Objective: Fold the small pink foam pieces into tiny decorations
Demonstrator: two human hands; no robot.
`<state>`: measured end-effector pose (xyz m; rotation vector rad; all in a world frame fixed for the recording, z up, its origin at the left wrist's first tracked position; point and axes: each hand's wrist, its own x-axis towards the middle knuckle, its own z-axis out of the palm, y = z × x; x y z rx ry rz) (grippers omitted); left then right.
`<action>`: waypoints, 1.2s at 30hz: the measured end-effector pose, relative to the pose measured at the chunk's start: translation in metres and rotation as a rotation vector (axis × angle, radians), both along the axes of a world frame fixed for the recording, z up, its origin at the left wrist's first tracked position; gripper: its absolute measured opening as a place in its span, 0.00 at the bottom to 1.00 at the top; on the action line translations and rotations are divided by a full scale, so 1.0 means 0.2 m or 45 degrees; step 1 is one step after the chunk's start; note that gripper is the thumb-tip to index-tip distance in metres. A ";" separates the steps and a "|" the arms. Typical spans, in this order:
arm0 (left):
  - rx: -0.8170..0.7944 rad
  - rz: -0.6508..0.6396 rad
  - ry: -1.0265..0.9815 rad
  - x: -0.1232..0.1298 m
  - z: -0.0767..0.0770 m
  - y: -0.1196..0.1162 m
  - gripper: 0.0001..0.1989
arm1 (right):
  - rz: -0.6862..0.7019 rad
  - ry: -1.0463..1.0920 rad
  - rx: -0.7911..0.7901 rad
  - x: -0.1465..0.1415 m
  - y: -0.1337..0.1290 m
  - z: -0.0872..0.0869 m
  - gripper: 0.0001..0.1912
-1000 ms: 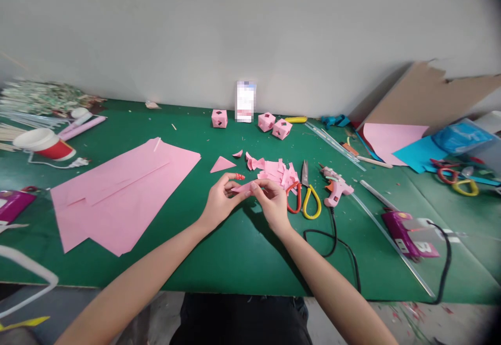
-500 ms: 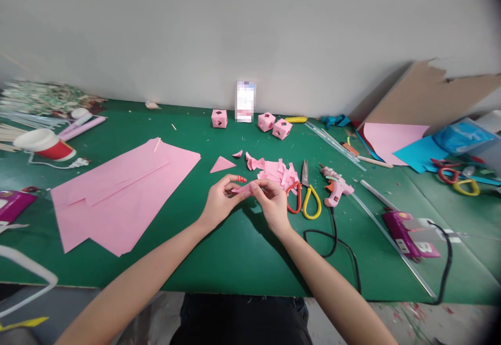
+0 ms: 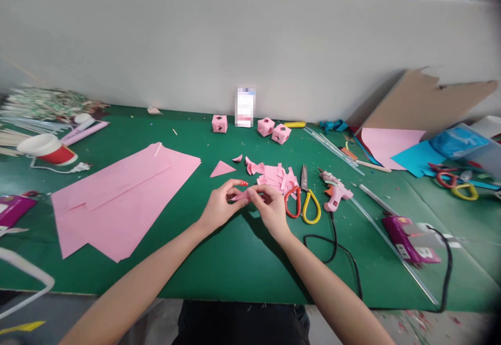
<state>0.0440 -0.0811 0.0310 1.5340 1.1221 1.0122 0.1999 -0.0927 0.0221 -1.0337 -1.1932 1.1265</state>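
Pink paper piece (image 3: 239, 197): pinched by the fingers of left hand (image 3: 221, 204) and right hand (image 3: 271, 211) above worktop (image 3: 235, 266), apparently unfinished | just beyond: paper triangle (image 3: 222, 169) and cut strips (image 3: 278, 178), loose, apparently not assembled | farther: three pink cut-out boxes (image 3: 268, 131), already formed, near the partition (image 3: 156, 47)

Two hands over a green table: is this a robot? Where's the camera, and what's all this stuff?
No robot: these are a person's bare left hand and right hand, seen from a camera worn on that person's head, looking forward and down. Together they pinch a small pink piece. The green table holds large pink sheets at left, three pink boxes near the back, scraps just beyond the hands, and scissors and a glue gun at right.
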 end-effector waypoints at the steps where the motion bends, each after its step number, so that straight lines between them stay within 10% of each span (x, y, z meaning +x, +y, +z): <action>1: -0.002 0.008 -0.005 0.00 0.00 0.00 0.21 | 0.007 -0.004 0.000 0.00 0.00 0.00 0.10; 36: -0.300 0.166 -0.487 -0.01 0.01 0.04 0.28 | 0.024 0.222 -0.189 -0.02 0.00 -0.01 0.13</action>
